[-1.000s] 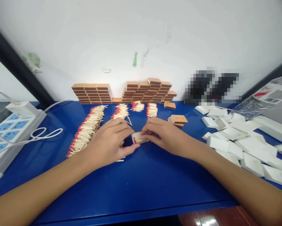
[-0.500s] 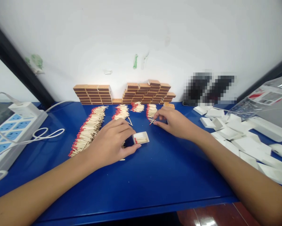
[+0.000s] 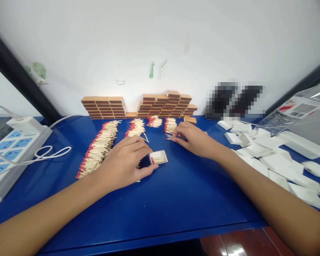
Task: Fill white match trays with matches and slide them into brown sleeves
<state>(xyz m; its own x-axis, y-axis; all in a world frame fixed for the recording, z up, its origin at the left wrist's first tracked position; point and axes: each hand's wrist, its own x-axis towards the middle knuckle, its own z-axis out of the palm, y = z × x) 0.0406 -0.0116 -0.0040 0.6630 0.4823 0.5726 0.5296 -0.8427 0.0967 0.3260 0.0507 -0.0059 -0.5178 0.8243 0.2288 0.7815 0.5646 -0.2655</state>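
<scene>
My left hand (image 3: 131, 158) grips the left end of a small white tray (image 3: 162, 155) between thumb and fingers. Several red-tipped matches (image 3: 157, 160) lie inside it. My right hand (image 3: 188, 137) is pinched on matches at the lower edge of a small match pile (image 3: 170, 126); how many it holds is hard to tell. Left of my left hand runs a long row of matches (image 3: 99, 147). Behind the hands are two more piles, one (image 3: 135, 128) partly covered by my left fingers and a smaller one (image 3: 155, 121).
Stacked brown matchboxes (image 3: 103, 107) and a second stack (image 3: 166, 105) stand against the wall. White empty trays (image 3: 277, 156) are heaped at right, beside a white mouse (image 3: 316, 168). A power strip (image 3: 14, 151) with cables lies at left. One matchbox (image 3: 190, 120) lies behind my right hand.
My right fingers have closed more tightly at the pile's lower edge, and the loose matches there have shifted. My left hand keeps its grip on the tray. The whole view has moved slightly.
</scene>
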